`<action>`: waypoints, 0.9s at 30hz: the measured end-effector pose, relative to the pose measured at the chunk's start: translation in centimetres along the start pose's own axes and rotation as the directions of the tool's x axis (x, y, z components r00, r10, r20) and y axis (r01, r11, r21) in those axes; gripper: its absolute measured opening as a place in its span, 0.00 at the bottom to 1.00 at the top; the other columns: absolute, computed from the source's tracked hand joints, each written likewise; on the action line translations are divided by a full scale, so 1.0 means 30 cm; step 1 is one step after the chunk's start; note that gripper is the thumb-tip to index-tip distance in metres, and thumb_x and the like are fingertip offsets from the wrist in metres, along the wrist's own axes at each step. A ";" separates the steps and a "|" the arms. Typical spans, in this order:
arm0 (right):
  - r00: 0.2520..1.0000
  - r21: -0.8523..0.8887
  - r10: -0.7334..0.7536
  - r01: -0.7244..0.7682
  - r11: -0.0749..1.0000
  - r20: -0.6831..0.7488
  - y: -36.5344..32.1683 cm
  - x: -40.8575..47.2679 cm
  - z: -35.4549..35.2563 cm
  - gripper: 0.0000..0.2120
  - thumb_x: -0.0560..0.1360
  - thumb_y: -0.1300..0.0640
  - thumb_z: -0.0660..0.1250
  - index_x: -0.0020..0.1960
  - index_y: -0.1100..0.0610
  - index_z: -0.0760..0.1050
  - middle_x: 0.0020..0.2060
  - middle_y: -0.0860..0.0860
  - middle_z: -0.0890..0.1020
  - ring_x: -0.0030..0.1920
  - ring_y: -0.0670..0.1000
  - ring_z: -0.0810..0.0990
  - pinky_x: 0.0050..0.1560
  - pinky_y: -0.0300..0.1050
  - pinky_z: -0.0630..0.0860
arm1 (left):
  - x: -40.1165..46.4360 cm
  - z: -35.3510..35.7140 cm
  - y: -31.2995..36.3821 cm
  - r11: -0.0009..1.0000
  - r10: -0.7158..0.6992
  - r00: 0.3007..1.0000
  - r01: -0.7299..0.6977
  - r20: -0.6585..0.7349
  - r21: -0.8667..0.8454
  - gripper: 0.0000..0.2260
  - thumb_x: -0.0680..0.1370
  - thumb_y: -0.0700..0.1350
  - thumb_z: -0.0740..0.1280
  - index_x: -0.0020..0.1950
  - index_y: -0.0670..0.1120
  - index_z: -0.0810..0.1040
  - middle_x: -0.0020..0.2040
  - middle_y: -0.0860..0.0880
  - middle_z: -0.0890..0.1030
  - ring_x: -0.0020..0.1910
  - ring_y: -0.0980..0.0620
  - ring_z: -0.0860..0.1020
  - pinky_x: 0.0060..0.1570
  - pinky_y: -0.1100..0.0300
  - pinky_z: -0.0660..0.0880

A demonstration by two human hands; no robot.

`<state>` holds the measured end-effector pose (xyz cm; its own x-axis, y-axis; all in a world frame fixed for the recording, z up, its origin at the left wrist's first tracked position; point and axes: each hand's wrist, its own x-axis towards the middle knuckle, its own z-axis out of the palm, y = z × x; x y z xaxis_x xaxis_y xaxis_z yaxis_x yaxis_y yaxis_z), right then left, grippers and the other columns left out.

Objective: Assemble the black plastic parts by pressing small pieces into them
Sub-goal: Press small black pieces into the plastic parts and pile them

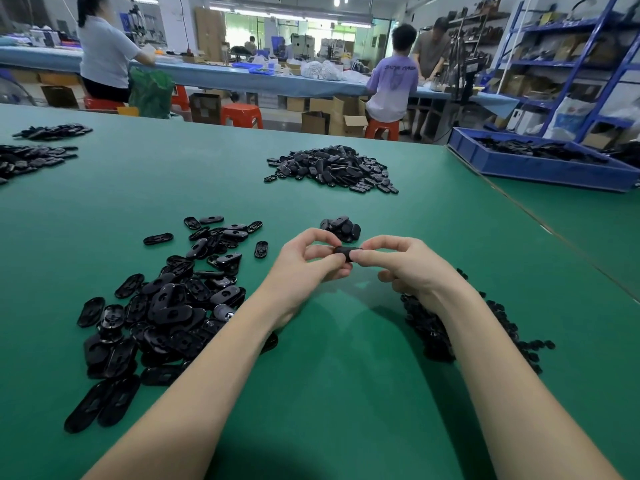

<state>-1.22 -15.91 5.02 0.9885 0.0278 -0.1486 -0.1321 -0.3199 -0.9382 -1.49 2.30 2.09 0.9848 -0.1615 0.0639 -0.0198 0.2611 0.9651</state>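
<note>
Both hands held one black plastic part above the bench: left hand and right hand fingers pinched its ends. Judged light, rigid, smooth; best gripped by its edges. Purple shirt lettering was illegible; no other markings readable.

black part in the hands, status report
Left hand and right hand both pinch one black part above the green table. Nothing in the way.
</note>
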 end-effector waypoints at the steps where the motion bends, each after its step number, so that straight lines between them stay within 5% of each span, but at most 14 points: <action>1: 1.000 -0.016 -0.010 0.010 1.000 0.003 -0.002 0.000 0.002 0.09 0.65 0.44 0.82 0.39 0.43 0.83 0.33 0.43 0.80 0.26 0.43 0.69 0.24 0.34 0.60 | 0.002 -0.001 0.002 1.000 -0.012 1.000 0.012 -0.010 0.020 0.06 0.77 0.32 0.69 0.50 0.42 0.77 0.41 0.45 0.86 0.40 0.49 0.85 0.51 0.60 0.82; 11: 0.995 -0.128 -0.095 0.096 0.987 0.013 -0.020 -0.005 0.019 0.06 0.73 0.57 0.76 0.41 0.51 0.80 0.34 0.47 0.79 0.27 0.46 0.70 0.24 0.30 0.64 | 0.001 -0.003 0.001 0.986 -0.021 0.998 0.030 -0.057 0.163 0.07 0.76 0.34 0.71 0.49 0.44 0.77 0.40 0.44 0.86 0.39 0.50 0.84 0.61 0.52 0.77; 27: 0.987 -0.192 -0.147 0.132 0.972 -0.071 0.009 0.018 0.046 0.06 0.71 0.58 0.77 0.40 0.56 0.80 0.25 0.45 0.76 0.24 0.44 0.72 0.25 0.30 0.65 | -0.001 0.000 -0.014 0.961 -0.022 0.995 0.049 -0.101 0.273 0.06 0.75 0.34 0.73 0.48 0.44 0.83 0.43 0.42 0.86 0.40 0.51 0.83 0.54 0.57 0.80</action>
<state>-0.82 -14.69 4.24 0.9999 0.0077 0.0138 0.0158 -0.4897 -0.8717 -1.51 2.19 1.70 0.9974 -0.0703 0.0168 -0.0181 -0.0168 0.9997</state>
